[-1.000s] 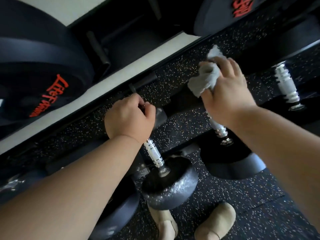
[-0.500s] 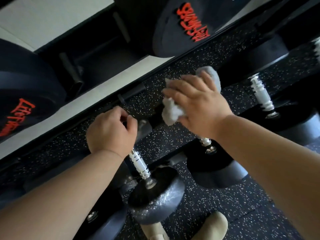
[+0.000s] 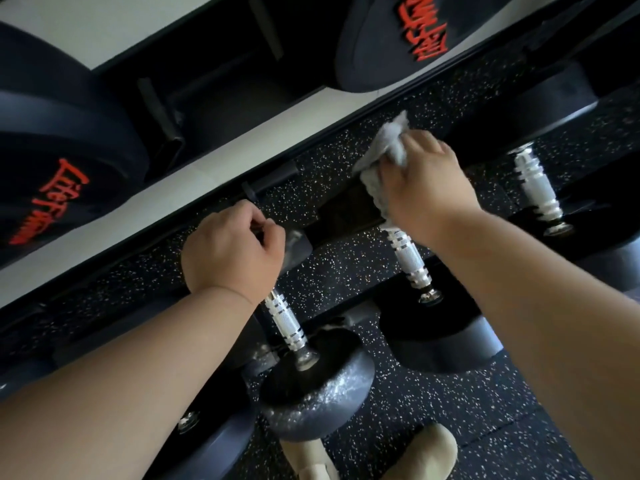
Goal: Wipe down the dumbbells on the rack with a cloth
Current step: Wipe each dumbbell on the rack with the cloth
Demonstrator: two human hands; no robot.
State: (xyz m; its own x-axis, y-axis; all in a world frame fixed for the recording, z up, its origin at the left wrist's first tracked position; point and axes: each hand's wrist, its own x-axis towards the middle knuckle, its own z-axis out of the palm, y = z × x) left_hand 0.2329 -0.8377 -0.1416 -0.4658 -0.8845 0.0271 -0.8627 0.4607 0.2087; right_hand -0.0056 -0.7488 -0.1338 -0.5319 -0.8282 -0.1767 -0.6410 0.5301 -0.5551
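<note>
Your right hand (image 3: 427, 183), cloth (image 3: 382, 143) bunched in fingers, moved up centre dumbbell (image 3: 410, 263) handle. Your left hand (image 3: 230, 252) fisted round lower-left dumbbell (image 3: 286, 323). Upper-right dumbbell (image 3: 535, 183) likely unwiped.

A: Where does the camera sit?
B: On your head. You look steeply down, tilted, over your forearms (image 3: 104, 393), which reach in from the lower corners.
A: How near?
B: Close. Your left hand (image 3: 230, 252) and right hand (image 3: 426, 185) fill the middle; the rack (image 3: 336, 216) slants from lower left to upper right, with the floor (image 3: 467, 427) along the bottom edge.
</note>
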